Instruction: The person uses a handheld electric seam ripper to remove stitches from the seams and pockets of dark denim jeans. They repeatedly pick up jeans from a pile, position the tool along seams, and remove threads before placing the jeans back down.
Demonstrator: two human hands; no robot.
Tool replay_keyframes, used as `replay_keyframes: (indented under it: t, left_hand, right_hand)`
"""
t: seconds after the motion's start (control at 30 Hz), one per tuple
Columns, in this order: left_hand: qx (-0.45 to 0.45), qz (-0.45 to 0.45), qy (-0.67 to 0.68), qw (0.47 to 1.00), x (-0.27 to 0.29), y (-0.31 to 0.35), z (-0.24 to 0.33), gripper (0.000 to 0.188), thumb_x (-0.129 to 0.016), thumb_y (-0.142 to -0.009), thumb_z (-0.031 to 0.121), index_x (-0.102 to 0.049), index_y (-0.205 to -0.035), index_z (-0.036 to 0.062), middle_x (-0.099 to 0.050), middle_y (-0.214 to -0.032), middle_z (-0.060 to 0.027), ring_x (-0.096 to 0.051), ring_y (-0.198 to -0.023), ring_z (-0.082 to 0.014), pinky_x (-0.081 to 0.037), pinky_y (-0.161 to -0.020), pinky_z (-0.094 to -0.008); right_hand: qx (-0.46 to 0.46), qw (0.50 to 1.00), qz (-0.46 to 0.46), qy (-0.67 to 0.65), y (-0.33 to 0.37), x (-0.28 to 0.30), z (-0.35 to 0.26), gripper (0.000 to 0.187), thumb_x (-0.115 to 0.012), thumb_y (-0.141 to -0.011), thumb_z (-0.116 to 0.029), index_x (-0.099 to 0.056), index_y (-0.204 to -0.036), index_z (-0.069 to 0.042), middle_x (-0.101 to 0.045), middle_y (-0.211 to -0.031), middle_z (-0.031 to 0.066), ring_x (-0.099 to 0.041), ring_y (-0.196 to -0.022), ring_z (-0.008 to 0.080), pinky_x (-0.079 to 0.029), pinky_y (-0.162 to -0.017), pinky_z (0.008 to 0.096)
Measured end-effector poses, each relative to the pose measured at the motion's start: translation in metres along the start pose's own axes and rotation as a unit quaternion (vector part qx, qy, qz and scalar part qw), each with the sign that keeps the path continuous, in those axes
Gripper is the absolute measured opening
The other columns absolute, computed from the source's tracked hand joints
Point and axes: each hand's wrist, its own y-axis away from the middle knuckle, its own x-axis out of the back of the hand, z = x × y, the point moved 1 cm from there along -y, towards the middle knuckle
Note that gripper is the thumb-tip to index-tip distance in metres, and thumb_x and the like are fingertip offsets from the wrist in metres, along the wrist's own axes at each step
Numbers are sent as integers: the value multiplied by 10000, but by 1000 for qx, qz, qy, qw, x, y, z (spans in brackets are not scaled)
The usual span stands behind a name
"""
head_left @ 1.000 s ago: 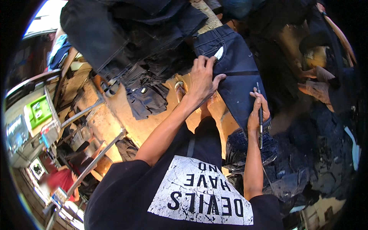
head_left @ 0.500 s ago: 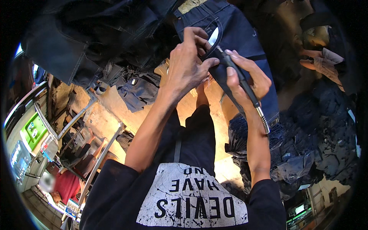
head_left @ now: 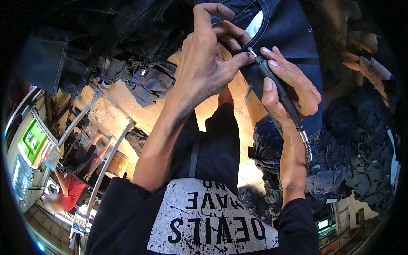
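Observation:
Dark blue jeans point(head_left: 293, 36) hang in front of me at the top, with a white patch point(head_left: 255, 25) inside the curved pocket edge. My left hand point(head_left: 199, 68) pinches that edge between thumb and fingers, the other fingers bent above it. In my right hand point(head_left: 299, 89) is a slim black pen-shaped tool point(head_left: 281, 88), gripped between thumb and fingers. Its narrow metal tip lies at the pocket edge, close to my left thumb. A coiled metal sleeve covers its lower end, beside my right wrist. Exactly what the tip touches is too small to tell.
Dark denim point(head_left: 76, 46) fills the upper left, and a heap of dark cloth point(head_left: 357, 131) lies at the right. Metal rails point(head_left: 106, 178) stand at the left, near a person in a red top point(head_left: 75, 191) and a green tray point(head_left: 32, 144). Another person's hand point(head_left: 351, 61) shows at far right.
Both my hands, the tool and the jeans have shifted right in the view. My left fingers have spread more above the pocket edge. The person in red has moved an arm.

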Motion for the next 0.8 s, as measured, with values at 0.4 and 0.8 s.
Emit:
replay_keyframes:
  t: [0.4,0.8]
  left_hand:
    - [36,20,122,992,-5,-1,-4,714,-836,-827,-118,-342,-1315,46,-722,-1012,-138,-694,-871,-130,-574,-818,-268]
    - [-82,27,-18,996,-2,1,-14,853,-957,-769,25,-386,-1402,36,-772,-1110,-183,-767,-955,-214,-621,-913,-346]
  right_hand:
    - [-11,1000,-4,8,0,1,-1,225,-804,-820,-136,-798,-984,19,-819,-960,199,-814,-1014,339,-645,-976,472]
    - [-48,999,0,10,0,3,-3,242,-809,-816,-114,-797,-1021,15,-820,-1023,214,-806,-1044,345,-642,-968,445]
